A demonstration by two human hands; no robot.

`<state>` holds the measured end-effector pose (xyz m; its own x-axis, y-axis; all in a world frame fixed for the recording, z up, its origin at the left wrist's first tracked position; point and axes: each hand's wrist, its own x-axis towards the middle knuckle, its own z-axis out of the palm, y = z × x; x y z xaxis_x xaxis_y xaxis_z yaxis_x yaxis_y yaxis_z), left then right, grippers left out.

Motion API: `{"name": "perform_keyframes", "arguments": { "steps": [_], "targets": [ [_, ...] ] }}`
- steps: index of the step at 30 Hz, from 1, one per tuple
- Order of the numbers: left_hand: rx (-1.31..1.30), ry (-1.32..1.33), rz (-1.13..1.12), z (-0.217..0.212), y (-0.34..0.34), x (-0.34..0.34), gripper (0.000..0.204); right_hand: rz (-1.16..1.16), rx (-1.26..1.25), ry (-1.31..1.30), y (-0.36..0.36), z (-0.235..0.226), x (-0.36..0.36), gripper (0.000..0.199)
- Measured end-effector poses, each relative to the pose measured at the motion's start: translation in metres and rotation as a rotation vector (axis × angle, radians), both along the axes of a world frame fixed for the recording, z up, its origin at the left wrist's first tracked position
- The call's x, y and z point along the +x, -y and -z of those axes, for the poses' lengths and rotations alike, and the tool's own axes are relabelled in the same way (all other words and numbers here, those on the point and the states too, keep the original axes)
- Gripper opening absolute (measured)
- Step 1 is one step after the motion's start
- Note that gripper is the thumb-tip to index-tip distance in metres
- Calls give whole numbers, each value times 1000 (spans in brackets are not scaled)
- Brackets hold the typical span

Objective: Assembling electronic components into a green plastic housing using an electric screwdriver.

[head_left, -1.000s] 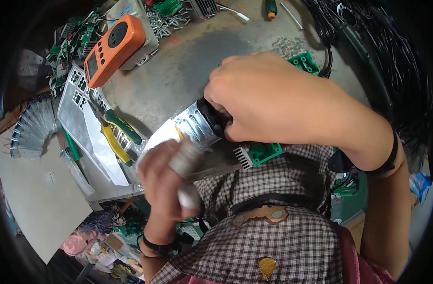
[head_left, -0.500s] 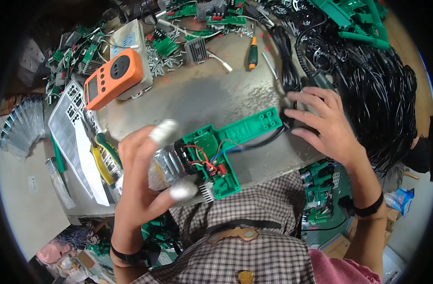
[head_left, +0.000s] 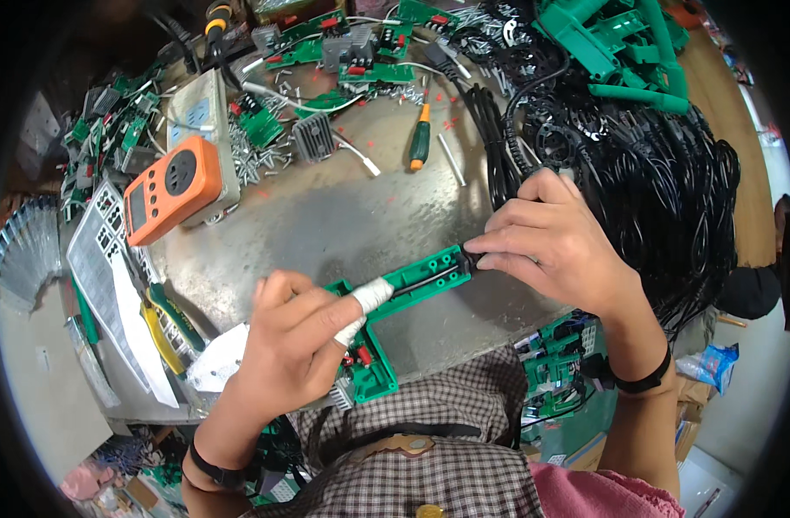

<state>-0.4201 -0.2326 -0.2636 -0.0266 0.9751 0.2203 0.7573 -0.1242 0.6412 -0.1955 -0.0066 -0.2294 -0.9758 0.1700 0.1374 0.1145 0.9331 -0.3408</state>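
Observation:
An L-shaped green plastic housing half lies open-side up at the table's near edge. Along its handle channel runs a black power cable. My left hand, thumb and index finger wrapped in white tape, closes on the cable where the channel meets the wider body. My right hand pinches the cable at the handle's far-right end. Red parts show in the body below my left fingers; the left hand hides the rest of the wiring.
An orange meter leans on a box at the left, beside yellow-green pliers. A screwdriver and a metal rod lie behind the housing. Circuit boards and screws fill the back. Coiled black cables and green housings crowd the right.
My left hand has moved from the motor end onto the cable in the housing. My right hand has come down-left to the handle's end, and the cable now lies inside the channel.

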Motion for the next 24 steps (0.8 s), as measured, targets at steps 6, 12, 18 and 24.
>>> {"name": "perform_keyframes", "arguments": {
  "steps": [6, 12, 18, 24],
  "targets": [
    [-23, -48, 28, -6, -1, 7, 46, -107, -164, 199, -15, -11, -7, 13],
    [-44, -85, 46, -8, -3, 11, 36, -51, -1, 188, 3, 4, -3, 12],
    [-58, -164, -37, -11, 4, 12, 33, 309, 245, -310, -88, -59, -13, 28],
    [-9, -111, 5, -8, -8, 19, 34, 311, 1207, 128, -266, -60, 0, 54]
  ]
}}
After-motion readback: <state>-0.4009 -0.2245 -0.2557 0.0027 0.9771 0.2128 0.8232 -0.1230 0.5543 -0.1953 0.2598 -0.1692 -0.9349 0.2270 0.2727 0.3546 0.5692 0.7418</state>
